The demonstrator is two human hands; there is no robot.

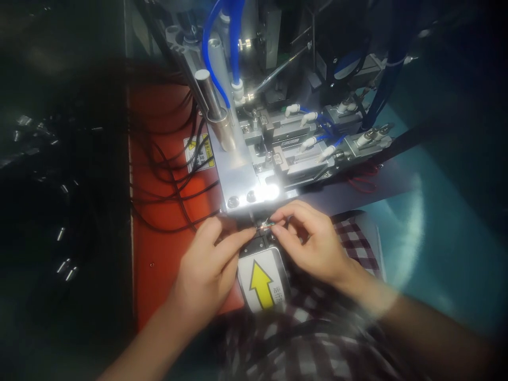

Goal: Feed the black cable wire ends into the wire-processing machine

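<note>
Near the front end of the machine's metal block [238, 177], my two hands meet at a small shiny piece with thin coloured, wire-like strands [266, 226]. My right hand [313, 241] pinches the strands between thumb and forefinger. The thumb and fingertips of my left hand [210, 259] are closed at the left end of the same piece. What exactly lies between the left fingertips is too small to tell. Just below the fingertips is a black fixture, with a white plate bearing a yellow arrow [262, 280] in front of it.
Pneumatic slides [304, 159] with white fittings and blue tubes [236, 47] stand behind the hands. Black cables [170, 180] cross the orange-red surface [159, 286] at left, near a yellow warning label [200, 151]. A vertical steel post [210, 95] rises from the block.
</note>
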